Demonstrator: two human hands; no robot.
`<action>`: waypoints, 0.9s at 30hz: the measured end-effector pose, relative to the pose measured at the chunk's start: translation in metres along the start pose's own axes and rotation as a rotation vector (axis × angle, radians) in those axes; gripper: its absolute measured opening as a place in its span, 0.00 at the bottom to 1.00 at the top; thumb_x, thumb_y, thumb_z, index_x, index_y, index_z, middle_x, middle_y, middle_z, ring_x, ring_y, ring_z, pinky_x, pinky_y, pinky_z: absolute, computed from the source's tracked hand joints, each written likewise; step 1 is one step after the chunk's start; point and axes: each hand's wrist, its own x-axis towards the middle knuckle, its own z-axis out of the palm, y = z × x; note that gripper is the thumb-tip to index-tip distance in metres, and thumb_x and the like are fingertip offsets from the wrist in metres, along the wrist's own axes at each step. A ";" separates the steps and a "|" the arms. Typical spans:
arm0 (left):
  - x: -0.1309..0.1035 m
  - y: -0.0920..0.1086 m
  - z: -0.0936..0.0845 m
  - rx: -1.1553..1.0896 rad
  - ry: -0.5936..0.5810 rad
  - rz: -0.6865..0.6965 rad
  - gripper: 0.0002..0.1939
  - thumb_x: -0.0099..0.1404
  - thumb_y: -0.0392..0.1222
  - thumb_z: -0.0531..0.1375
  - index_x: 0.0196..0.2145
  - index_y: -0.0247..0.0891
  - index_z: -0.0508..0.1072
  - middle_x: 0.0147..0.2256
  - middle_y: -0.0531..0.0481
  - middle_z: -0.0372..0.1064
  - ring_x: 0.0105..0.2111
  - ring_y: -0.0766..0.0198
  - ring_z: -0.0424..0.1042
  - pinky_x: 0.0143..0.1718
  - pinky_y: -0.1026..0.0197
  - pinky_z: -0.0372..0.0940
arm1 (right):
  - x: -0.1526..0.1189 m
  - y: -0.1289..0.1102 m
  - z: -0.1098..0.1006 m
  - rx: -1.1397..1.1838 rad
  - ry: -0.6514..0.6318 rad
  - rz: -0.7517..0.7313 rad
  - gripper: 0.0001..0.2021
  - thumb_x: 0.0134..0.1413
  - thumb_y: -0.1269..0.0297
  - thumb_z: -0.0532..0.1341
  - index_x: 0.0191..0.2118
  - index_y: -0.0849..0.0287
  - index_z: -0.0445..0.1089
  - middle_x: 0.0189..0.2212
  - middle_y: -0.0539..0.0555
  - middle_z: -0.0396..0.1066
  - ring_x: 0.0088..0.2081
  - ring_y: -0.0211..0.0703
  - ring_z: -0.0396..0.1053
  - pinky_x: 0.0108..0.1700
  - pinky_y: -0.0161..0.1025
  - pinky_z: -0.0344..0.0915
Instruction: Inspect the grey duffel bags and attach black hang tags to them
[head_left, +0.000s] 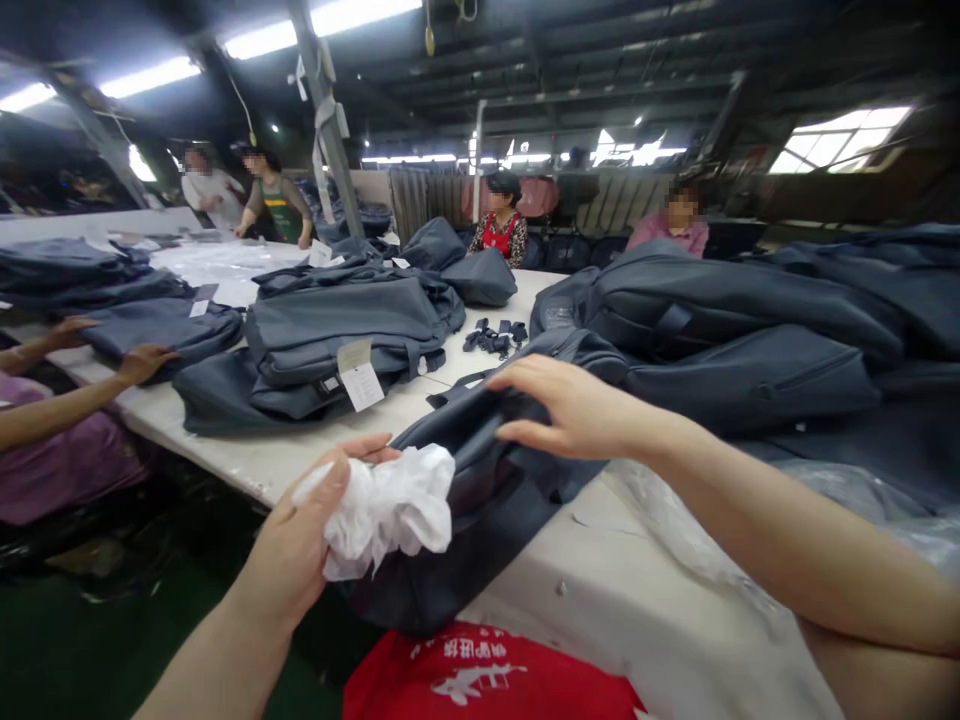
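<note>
The left hand (304, 530), lower left of centre, has its grip closed around white paper (394, 505). The right hand (570, 405), its grip partly open, touches the dark bag (480, 510) at the frame's centre, over the worktop's (585, 590) edge.

A factory workroom is shown: dark bags (352, 320) are piled along a long white counter (525, 590), aprons (282, 215) are worn by people across it, and tube lights (367, 14) are hung beneath a dark, beamed roof.
</note>
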 end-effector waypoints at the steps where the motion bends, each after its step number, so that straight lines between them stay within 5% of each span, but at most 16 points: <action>1: 0.002 -0.003 0.008 0.005 -0.024 0.006 0.29 0.54 0.55 0.67 0.48 0.35 0.73 0.44 0.40 0.75 0.40 0.53 0.76 0.39 0.59 0.72 | 0.005 -0.011 0.005 0.082 -0.034 -0.034 0.29 0.54 0.50 0.63 0.58 0.60 0.63 0.47 0.59 0.72 0.48 0.50 0.68 0.52 0.46 0.64; 4: 0.009 -0.010 0.021 0.062 -0.112 0.020 0.31 0.54 0.54 0.67 0.51 0.35 0.71 0.45 0.39 0.75 0.40 0.52 0.76 0.37 0.58 0.72 | 0.017 -0.037 0.025 0.176 -0.061 -0.160 0.34 0.53 0.50 0.65 0.62 0.60 0.59 0.44 0.58 0.74 0.43 0.47 0.70 0.47 0.41 0.65; 7: 0.020 -0.006 0.012 0.245 -0.169 0.083 0.30 0.55 0.56 0.66 0.51 0.35 0.71 0.47 0.39 0.74 0.41 0.52 0.75 0.39 0.58 0.71 | 0.024 -0.043 0.037 0.171 0.016 -0.239 0.11 0.62 0.63 0.57 0.47 0.60 0.71 0.38 0.56 0.75 0.37 0.43 0.70 0.41 0.37 0.63; 9: 0.033 0.006 -0.006 0.450 -0.026 0.208 0.29 0.56 0.57 0.64 0.50 0.35 0.72 0.45 0.40 0.75 0.39 0.54 0.75 0.36 0.59 0.71 | 0.027 -0.036 0.036 0.200 0.155 -0.155 0.10 0.63 0.68 0.53 0.36 0.60 0.71 0.32 0.55 0.75 0.34 0.41 0.70 0.39 0.35 0.62; 12: 0.052 0.028 -0.036 0.861 0.394 0.495 0.27 0.58 0.58 0.61 0.49 0.39 0.73 0.43 0.43 0.76 0.39 0.54 0.75 0.38 0.57 0.69 | 0.031 -0.015 0.022 0.272 0.432 0.103 0.09 0.61 0.68 0.52 0.31 0.60 0.67 0.26 0.51 0.72 0.29 0.39 0.69 0.34 0.33 0.61; 14: 0.059 0.033 -0.045 1.140 0.332 0.562 0.28 0.56 0.59 0.62 0.50 0.42 0.73 0.47 0.45 0.75 0.45 0.52 0.73 0.47 0.54 0.67 | 0.033 -0.005 0.017 0.278 0.486 0.189 0.09 0.61 0.66 0.52 0.32 0.60 0.66 0.26 0.50 0.71 0.28 0.38 0.68 0.33 0.32 0.59; 16: 0.062 0.027 -0.044 1.346 -0.015 0.506 0.29 0.53 0.59 0.64 0.50 0.44 0.74 0.48 0.46 0.74 0.48 0.51 0.71 0.51 0.54 0.64 | 0.032 -0.003 0.019 0.204 0.369 0.152 0.09 0.61 0.65 0.53 0.32 0.60 0.67 0.27 0.51 0.71 0.29 0.39 0.67 0.33 0.33 0.58; 18: 0.064 0.014 -0.038 1.460 -0.215 0.445 0.23 0.57 0.58 0.61 0.45 0.43 0.76 0.43 0.47 0.76 0.43 0.52 0.73 0.46 0.55 0.65 | 0.026 -0.011 0.029 0.085 0.126 0.071 0.08 0.60 0.66 0.54 0.32 0.60 0.68 0.28 0.53 0.72 0.30 0.40 0.67 0.33 0.34 0.57; 20: 0.070 -0.001 -0.034 1.404 -0.198 0.373 0.21 0.62 0.59 0.56 0.38 0.41 0.78 0.35 0.47 0.77 0.35 0.54 0.74 0.38 0.57 0.65 | 0.014 -0.025 0.042 -0.013 -0.227 0.001 0.07 0.56 0.68 0.57 0.30 0.60 0.69 0.26 0.53 0.72 0.28 0.39 0.66 0.32 0.35 0.55; 24: 0.091 -0.022 -0.039 0.899 -0.089 0.215 0.26 0.57 0.61 0.60 0.39 0.35 0.78 0.31 0.47 0.76 0.31 0.57 0.73 0.30 0.62 0.64 | -0.009 -0.049 0.061 0.006 -0.857 -0.077 0.07 0.50 0.73 0.61 0.24 0.59 0.71 0.21 0.50 0.71 0.21 0.37 0.61 0.26 0.35 0.50; 25: 0.094 -0.025 -0.039 0.818 -0.103 0.200 0.26 0.56 0.61 0.62 0.39 0.34 0.78 0.30 0.47 0.76 0.31 0.57 0.73 0.29 0.63 0.64 | -0.010 -0.050 0.066 0.054 -0.886 -0.075 0.06 0.50 0.73 0.61 0.25 0.59 0.71 0.21 0.49 0.72 0.22 0.36 0.61 0.25 0.35 0.50; 27: 0.093 -0.029 -0.038 0.759 -0.147 0.200 0.25 0.55 0.60 0.63 0.37 0.33 0.78 0.28 0.48 0.75 0.29 0.59 0.71 0.27 0.64 0.63 | -0.008 -0.046 0.074 0.142 -0.701 0.019 0.05 0.54 0.71 0.60 0.28 0.60 0.71 0.25 0.51 0.73 0.25 0.37 0.64 0.28 0.34 0.55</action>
